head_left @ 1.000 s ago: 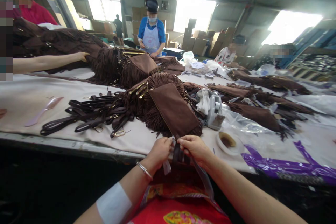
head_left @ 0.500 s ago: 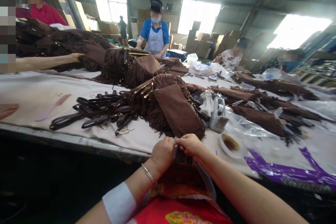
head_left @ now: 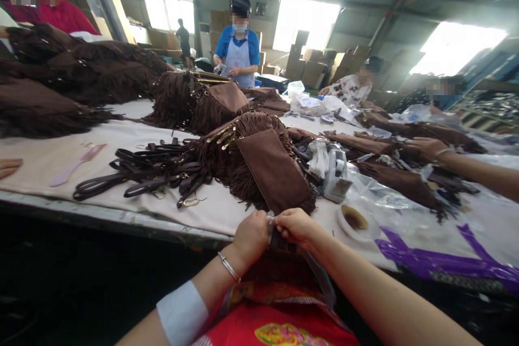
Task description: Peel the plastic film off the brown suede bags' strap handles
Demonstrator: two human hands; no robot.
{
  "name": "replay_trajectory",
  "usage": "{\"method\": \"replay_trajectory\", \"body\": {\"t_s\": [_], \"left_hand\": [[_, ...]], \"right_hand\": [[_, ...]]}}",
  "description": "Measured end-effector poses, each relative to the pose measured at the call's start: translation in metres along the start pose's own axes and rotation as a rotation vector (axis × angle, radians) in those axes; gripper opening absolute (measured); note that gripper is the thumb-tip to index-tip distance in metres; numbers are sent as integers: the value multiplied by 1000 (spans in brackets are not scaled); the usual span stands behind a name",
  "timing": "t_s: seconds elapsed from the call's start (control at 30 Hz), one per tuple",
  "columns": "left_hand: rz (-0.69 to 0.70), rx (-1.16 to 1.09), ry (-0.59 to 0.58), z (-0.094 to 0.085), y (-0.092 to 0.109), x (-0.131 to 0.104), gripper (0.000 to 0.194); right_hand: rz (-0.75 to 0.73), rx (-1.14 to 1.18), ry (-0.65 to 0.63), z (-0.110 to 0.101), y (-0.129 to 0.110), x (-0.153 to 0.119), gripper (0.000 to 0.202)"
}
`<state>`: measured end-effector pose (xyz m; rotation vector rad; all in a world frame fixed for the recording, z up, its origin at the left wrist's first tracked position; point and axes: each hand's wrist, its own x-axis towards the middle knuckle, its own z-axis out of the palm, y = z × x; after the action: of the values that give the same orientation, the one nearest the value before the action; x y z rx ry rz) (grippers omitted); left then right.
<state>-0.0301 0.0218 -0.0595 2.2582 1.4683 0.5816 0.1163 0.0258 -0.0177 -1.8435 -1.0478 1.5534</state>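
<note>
The left hand [head_left: 252,235] and the right hand [head_left: 298,224] meet fingertip to fingertip at the table's near edge, pinching a small pale strip [head_left: 270,217]; a dark strap [head_left: 277,240] hangs just below them; a brown fringed bag [head_left: 275,170] lies beyond, loose straps [head_left: 141,173] to its left and a tape dispenser [head_left: 337,179] to its right; a pink comb [head_left: 79,165] lies farther left; across the table [head_left: 221,216] stands a person in a blue shirt [head_left: 238,51], wearing an apron [head_left: 238,62].
</note>
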Motion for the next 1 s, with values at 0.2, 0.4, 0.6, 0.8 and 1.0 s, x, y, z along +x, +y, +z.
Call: {"method": "replay_trajectory", "body": {"t_s": [0.2,0.4,0.6,0.8,1.0], "left_hand": [[-174,-531,-57,-4,1,8,32],[-436,-1071,-206,1,6,6,33],[-605,-1496,-377,-3,9,3,26],[-715,-1579,-452,-3,10,6,25],[-739,-1572,-414,-4,12,3,26]], "right_hand": [[-47,-25,6,-1,7,-6,18],[-130,-113,99,1,15,-2,16],[-203,-155,151,2,18,-1,13],[-219,-173,147,5,18,1,15],[-245,-272,194,1,21,8,17]]}}
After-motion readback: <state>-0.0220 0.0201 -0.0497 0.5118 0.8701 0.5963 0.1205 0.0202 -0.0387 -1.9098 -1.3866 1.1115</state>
